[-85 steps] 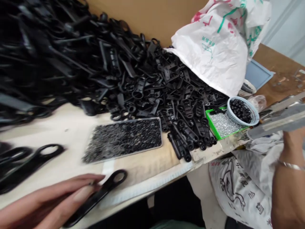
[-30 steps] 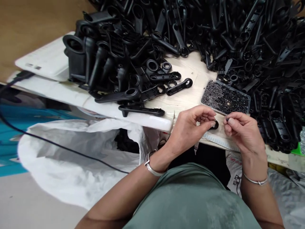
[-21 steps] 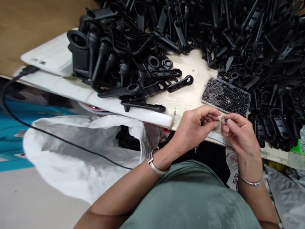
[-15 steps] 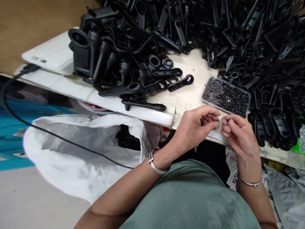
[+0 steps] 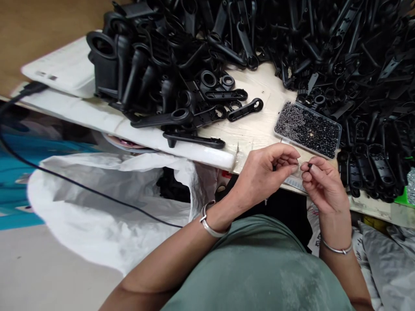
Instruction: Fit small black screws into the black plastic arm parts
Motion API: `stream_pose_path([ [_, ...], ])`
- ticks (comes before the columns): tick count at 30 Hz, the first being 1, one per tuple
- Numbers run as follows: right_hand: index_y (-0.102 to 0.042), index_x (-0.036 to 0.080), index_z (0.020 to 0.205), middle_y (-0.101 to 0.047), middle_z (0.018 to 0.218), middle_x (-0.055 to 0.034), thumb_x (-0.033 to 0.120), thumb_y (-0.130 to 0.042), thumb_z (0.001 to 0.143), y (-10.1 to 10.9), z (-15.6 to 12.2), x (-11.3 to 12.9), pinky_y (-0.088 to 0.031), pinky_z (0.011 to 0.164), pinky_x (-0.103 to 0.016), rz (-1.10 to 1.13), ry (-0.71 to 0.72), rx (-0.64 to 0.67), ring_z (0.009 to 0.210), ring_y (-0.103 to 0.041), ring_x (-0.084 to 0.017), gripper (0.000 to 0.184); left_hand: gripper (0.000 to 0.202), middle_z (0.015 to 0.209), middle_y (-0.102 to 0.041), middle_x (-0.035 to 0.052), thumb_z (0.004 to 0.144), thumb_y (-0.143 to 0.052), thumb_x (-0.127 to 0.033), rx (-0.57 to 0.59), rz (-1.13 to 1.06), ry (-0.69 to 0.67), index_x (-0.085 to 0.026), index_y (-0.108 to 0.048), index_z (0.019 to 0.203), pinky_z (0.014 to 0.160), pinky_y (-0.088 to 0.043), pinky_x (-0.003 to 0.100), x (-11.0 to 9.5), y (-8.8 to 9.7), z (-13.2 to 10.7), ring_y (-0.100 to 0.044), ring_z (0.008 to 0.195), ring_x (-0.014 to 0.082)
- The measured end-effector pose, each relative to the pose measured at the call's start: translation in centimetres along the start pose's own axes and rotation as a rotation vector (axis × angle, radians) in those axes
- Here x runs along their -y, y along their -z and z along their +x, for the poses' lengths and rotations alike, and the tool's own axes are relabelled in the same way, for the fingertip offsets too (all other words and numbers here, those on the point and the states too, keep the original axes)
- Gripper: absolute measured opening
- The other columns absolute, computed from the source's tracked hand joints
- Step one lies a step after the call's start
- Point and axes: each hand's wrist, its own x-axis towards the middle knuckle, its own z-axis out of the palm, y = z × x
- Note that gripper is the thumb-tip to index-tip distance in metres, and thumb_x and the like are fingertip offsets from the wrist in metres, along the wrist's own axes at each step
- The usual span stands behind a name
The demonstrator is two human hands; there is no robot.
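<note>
My left hand is curled shut at the table's front edge, and only a dark bit of what it holds shows between the fingers. My right hand pinches a tiny black piece at its fingertips, almost touching the left hand's fingertips. Just behind both hands lies a clear shallow tray full of small black parts. Black plastic handles with ring ends lie loose on the pale tabletop beyond.
A big heap of black plastic handles covers the back and right of the table. A white plastic sack hangs open below the table's left edge, with a black cable across it. A green tray corner shows at far right.
The view swung from the table's right end to my lap and hands. Over the last second the black ring under my left hand went out of sight, and my fingertips drew closer together.
</note>
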Motion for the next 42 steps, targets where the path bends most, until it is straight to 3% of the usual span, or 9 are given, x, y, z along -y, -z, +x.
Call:
stream_pose_path([
  [5,-0.075,0.026,0.074,-0.071,0.080,0.0016,0.029,-0.090,0.060,-0.6,0.0,-0.3,-0.046,0.042,-0.015,-0.058,0.096,-0.016,0.053,-0.056,-0.006,0.021,0.011,0.078,-0.073,-0.0002,0.076,-0.069,-0.008,0.027,-0.027,-0.016,-0.015,-0.068,0.084,0.066,-0.054,0.017,-0.1,-0.2,0.1,-0.070,0.073,0.0097],
  [10,-0.075,0.026,0.071,-0.067,0.091,-0.0008,0.027,-0.089,0.059,-1.0,0.1,-0.7,-0.047,0.046,-0.020,-0.154,0.238,-0.075,0.059,-0.055,-0.008,0.019,0.013,0.081,-0.074,0.0004,0.076,-0.070,-0.007,0.035,-0.011,0.013,-0.015,-0.068,0.086,0.069,-0.056,0.019,0.1,-0.4,-0.1,-0.071,0.075,0.0113],
  [23,-0.077,0.026,0.078,-0.065,0.092,-0.0012,0.023,-0.082,0.072,-0.4,-0.1,-1.3,-0.050,0.054,-0.023,-0.343,0.381,-0.062,0.067,-0.058,-0.010,0.009,0.018,0.083,-0.076,0.0006,0.077,-0.066,-0.004,0.056,0.069,-0.018,-0.015,-0.069,0.090,0.070,-0.057,0.018,0.1,-0.2,-0.3,-0.072,0.077,0.0109],
  [29,-0.076,0.026,0.082,-0.067,0.092,-0.0005,0.024,-0.081,0.075,-0.1,-0.4,-1.3,-0.053,0.054,-0.024,-0.517,0.469,-0.080,0.067,-0.061,-0.011,0.008,0.015,0.082,-0.076,-0.0002,0.078,-0.068,-0.005,0.035,0.085,-0.017,-0.016,-0.069,0.087,0.073,-0.059,0.019,0.2,-0.1,-0.4,-0.074,0.078,0.0120],
  [33,-0.076,0.025,0.086,-0.070,0.079,0.0011,0.024,-0.078,0.079,-0.8,-1.4,-1.1,-0.055,0.054,-0.025,-0.693,0.505,-0.206,0.056,-0.062,-0.011,0.006,0.013,0.082,-0.077,0.0004,0.079,-0.069,-0.007,0.024,0.100,-0.008,-0.016,-0.070,0.088,0.075,-0.060,0.020,0.2,-0.1,-0.5,-0.074,0.079,0.0130],
  [36,-0.077,0.025,0.091,-0.072,0.076,-0.0001,0.026,-0.074,0.084,-1.2,-2.2,-1.0,-0.058,0.059,-0.029,-0.891,0.569,-0.281,0.060,-0.066,-0.014,0.008,0.011,0.082,-0.077,0.0005,0.079,-0.070,-0.010,0.026,0.122,0.021,-0.017,-0.071,0.088,0.075,-0.061,0.022,0.1,-0.2,-0.6,-0.075,0.078,0.0143],
  [42,-0.075,0.027,0.101,-0.076,0.093,-0.0021,0.019,-0.067,0.088,-1.0,-2.5,-1.0,-0.061,0.072,-0.033,-1.153,0.753,-0.210,0.070,-0.071,-0.017,0.017,0.011,0.079,-0.076,0.0001,0.079,-0.070,-0.009,0.019,0.137,0.007,-0.016,-0.071,0.086,0.072,-0.060,0.020,0.1,-0.2,-0.6,-0.074,0.075,0.0136],
])
